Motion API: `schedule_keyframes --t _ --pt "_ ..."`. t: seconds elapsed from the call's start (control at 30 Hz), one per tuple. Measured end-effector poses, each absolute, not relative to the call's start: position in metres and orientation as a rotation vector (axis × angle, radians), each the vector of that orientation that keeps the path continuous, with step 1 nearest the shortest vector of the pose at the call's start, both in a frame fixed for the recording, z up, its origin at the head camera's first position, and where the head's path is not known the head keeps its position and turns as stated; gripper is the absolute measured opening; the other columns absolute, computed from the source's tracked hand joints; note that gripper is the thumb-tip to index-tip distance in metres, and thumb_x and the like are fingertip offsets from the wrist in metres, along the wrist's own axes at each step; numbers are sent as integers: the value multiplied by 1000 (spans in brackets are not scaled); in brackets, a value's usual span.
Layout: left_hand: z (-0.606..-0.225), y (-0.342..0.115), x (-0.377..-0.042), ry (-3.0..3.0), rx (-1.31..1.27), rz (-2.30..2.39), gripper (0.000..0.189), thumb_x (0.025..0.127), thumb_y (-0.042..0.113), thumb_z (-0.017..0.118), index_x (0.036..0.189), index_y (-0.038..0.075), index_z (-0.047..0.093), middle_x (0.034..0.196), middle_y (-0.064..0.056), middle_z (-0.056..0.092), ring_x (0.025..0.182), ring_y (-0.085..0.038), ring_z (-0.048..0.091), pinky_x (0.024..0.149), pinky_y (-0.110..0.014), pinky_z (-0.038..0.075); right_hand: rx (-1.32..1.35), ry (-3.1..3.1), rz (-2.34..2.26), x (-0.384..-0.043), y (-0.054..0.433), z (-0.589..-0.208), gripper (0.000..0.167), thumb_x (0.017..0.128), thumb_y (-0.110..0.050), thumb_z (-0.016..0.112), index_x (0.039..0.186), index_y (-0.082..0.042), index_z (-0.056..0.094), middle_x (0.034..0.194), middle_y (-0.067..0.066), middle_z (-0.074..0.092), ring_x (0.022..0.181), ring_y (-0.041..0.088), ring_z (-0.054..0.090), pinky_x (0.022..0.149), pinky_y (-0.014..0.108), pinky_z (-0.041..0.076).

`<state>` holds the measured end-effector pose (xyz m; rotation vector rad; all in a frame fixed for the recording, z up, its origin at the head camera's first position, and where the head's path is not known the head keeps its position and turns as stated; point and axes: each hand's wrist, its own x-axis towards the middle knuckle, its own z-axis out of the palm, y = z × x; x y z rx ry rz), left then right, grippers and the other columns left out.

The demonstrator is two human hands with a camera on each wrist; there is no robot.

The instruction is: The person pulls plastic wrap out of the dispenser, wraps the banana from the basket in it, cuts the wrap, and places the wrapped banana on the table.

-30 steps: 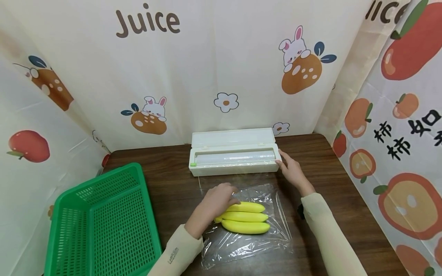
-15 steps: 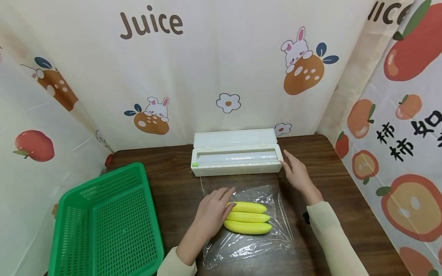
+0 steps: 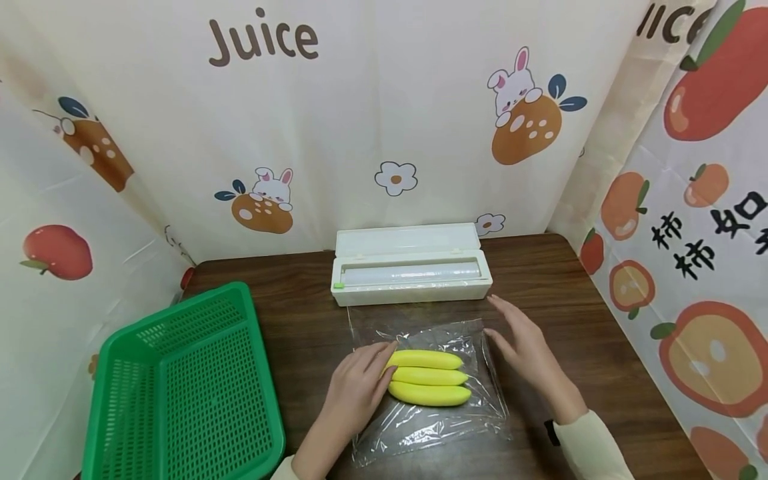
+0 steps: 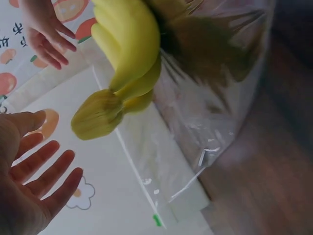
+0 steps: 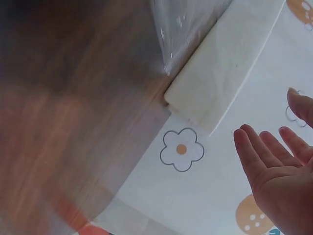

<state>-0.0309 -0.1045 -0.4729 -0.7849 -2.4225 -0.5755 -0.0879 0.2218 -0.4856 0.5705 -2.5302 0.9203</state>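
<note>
Just right of the left hand [image 3: 355,381], its fingers spread and empty, a bunch of curved yellow bananas [image 3: 429,377] lies on crinkled clear plastic film [image 3: 423,435], long axis running sideways toward the farther right hand [image 3: 531,355], likewise outstretched and empty.

I have room to slide my right hand [image 3: 528,350] over the wooden tabletop [image 3: 600,353] toward the frame's right. At upper centre the cling-film dispenser [image 3: 414,293] blocks me; at lower left, the green plastic basket [image 3: 216,400]. The banana bunch [image 3: 429,377], lower centre, bars my left hand [image 3: 354,387] rightward.
</note>
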Motion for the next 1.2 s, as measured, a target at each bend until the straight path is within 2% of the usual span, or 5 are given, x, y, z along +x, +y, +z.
schedule_keyframes --t 0.17,0.43,0.67,0.97,1.2 --pt "-484 -110 -22 -2358 -812 -626 25 99 18 74 121 6 77 113 -7 76 99 -21 73 85 -38 62 639 -2513 922 -63 219 -492 69 77 14 86 140 9 59 137 27 65 122 45 63 113 2 21" --pt "-498 -114 -3 -2298 -873 -666 25 108 24 62 110 6 81 106 -2 76 95 -17 71 84 -34 60 621 -2568 903 -30 219 -506 67 74 11 89 135 6 63 129 18 70 115 38 68 110 0 23" --pt "-513 -119 12 -2299 -927 -686 27 110 24 60 104 9 81 102 2 74 90 -12 69 78 -29 57 637 -2592 909 -7 221 -517 60 74 5 92 128 -1 68 124 7 72 110 28 71 105 2 37" --pt "-530 -134 28 -2447 -990 -641 24 71 15 96 88 16 79 94 9 70 85 -7 65 76 -22 56 554 -2834 850 21 222 -529 44 78 -9 93 117 -14 74 117 -5 72 104 13 70 84 34 62" --pt "-548 -147 37 -2483 -1092 -595 25 76 35 96 83 21 75 90 12 67 84 -4 62 70 -19 50 602 -3021 824 28 229 -532 32 83 -18 90 110 -20 75 117 -7 68 103 14 66 83 37 61"
